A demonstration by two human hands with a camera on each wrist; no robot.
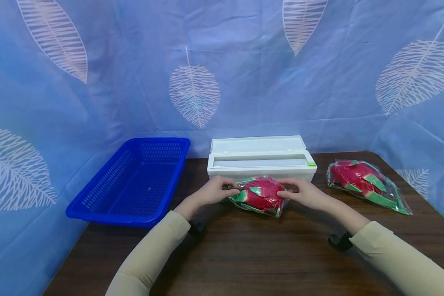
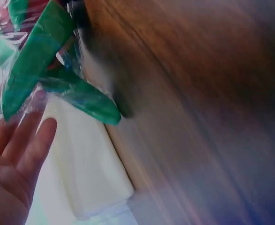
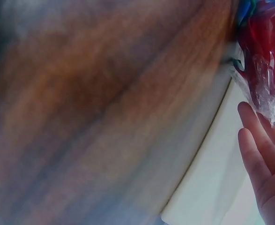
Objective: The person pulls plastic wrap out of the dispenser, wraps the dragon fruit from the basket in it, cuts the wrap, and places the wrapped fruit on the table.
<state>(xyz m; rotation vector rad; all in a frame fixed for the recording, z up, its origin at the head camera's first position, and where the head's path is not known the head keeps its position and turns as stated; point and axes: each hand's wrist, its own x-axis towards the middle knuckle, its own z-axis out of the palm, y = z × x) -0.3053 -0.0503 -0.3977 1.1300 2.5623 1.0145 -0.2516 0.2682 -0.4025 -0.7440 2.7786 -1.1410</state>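
Between my two hands is a red and green dragon fruit (image 1: 260,193) wrapped in clear cling film, just in front of a white cling film dispenser (image 1: 262,168). My left hand (image 1: 213,191) holds its left end, thumb toward me and index finger behind. On the other side my right hand (image 1: 304,192) grips the right end, its thumb on the film. The left wrist view shows green leaf tips (image 2: 39,61) under crinkled film above my fingers. Red skin (image 3: 268,42) and bunched film appear over my fingertips in the right wrist view.
A blue plastic basket (image 1: 127,218) stands on the left of the dark wooden table (image 1: 266,263). Another film-wrapped dragon fruit (image 1: 362,181) lies at the right. The dispenser's lid (image 1: 258,144) is raised, near the blue leaf-patterned cloth (image 1: 244,94) behind.
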